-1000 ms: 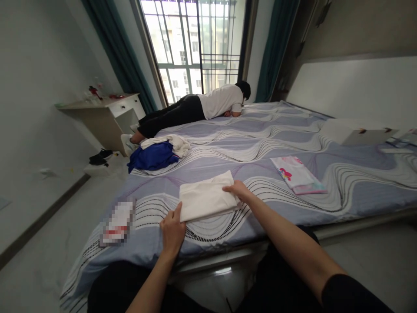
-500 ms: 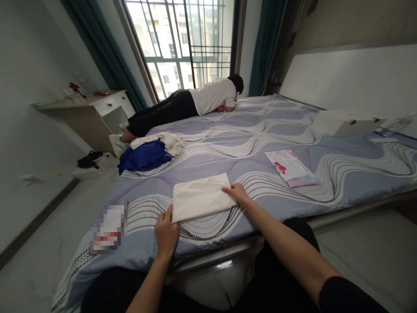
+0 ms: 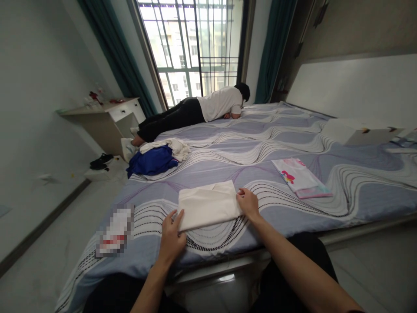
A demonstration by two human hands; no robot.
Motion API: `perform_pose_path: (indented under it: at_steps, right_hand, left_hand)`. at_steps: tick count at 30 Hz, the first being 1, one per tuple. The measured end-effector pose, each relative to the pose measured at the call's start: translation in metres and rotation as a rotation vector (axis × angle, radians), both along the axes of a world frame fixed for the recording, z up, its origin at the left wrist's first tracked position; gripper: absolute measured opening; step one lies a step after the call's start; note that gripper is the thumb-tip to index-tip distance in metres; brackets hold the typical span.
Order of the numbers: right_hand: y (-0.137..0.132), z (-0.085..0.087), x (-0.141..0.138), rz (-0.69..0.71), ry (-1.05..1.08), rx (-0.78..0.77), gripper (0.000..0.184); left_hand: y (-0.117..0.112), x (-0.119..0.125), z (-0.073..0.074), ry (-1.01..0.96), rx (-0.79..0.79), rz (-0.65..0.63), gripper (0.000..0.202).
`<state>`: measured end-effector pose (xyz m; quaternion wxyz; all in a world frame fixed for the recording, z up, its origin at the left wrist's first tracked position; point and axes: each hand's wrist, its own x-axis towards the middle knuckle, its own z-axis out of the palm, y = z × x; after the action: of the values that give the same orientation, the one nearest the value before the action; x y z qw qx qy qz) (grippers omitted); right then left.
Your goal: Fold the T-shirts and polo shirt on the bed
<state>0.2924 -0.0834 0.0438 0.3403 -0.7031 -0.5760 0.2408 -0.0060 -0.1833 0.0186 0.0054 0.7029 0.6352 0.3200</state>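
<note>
A folded white cloth, perhaps a garment, lies flat on the bed in front of me as a neat rectangle. At its lower left corner is my left hand, open, its fingers apart and their tips touching the edge. My right hand is against the right edge, fingers slightly bent and apart, not closed round the fabric. To the right lies another folded piece, white with a pink print. A blurred white and red item rests near the bed's left corner.
The bed has a grey-blue wavy-patterned sheet. A blue garment and a cream cloth are heaped at its left side. Another person lies along the far side. A white box stands by the headboard; a desk is at left.
My right thumb has come off the top of the white cloth, and that hand now sits at its right edge. My left fingers have spread. The whole view has shifted slightly.
</note>
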Motion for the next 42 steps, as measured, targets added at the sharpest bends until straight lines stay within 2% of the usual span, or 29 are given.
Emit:
perform_pose_path:
  at_steps: [2, 4, 6, 9, 14, 20, 24, 26, 29, 32, 37, 42]
  right_hand:
    - [-0.007, 0.009, -0.024, 0.090, -0.167, 0.168, 0.052]
    - [-0.014, 0.010, -0.054, 0.280, -0.333, 0.268, 0.058]
    - [-0.018, 0.003, -0.080, 0.429, -0.447, 0.232, 0.061]
    - [-0.016, -0.013, -0.100, 0.468, -0.550, 0.139, 0.060]
    - [-0.004, -0.025, -0.093, 0.377, -0.589, 0.104, 0.064]
    - [0.021, -0.021, -0.066, 0.291, -0.578, -0.026, 0.063]
    - [0.028, -0.003, -0.065, 0.290, -0.614, -0.094, 0.061]
    - [0.019, 0.004, -0.079, 0.299, -0.635, -0.033, 0.064]
    - [-0.003, 0.005, -0.108, 0.506, -0.618, 0.149, 0.063]
    - [-0.018, -0.002, -0.127, 0.653, -0.571, 0.163, 0.059]
    - [-0.006, -0.006, -0.118, 0.631, -0.566, 0.105, 0.062]
    - [0.016, -0.007, -0.099, 0.507, -0.597, 0.019, 0.064]
  left_hand:
    - [0.014, 0.016, 0.009, 0.058, 0.028, -0.112, 0.064]
    - [0.035, 0.037, 0.014, 0.145, -0.017, -0.193, 0.056]
    - [0.057, 0.055, 0.013, 0.252, -0.124, -0.191, 0.054]
    - [0.078, 0.064, 0.004, 0.366, -0.234, -0.113, 0.056]
    - [0.082, 0.051, -0.003, 0.383, -0.227, 0.042, 0.057]
    - [0.084, 0.031, 0.003, 0.292, -0.359, 0.228, 0.062]
    - [0.085, 0.027, 0.006, 0.267, -0.363, 0.241, 0.063]
    - [0.084, 0.028, 0.007, 0.258, -0.363, 0.245, 0.063]
    - [0.083, 0.030, 0.006, 0.257, -0.344, 0.245, 0.063]
    - [0.081, 0.028, 0.005, 0.273, -0.319, 0.251, 0.060]
    - [0.079, 0.020, 0.002, 0.265, -0.314, 0.272, 0.057]
    - [0.081, 0.015, -0.002, 0.229, -0.323, 0.288, 0.058]
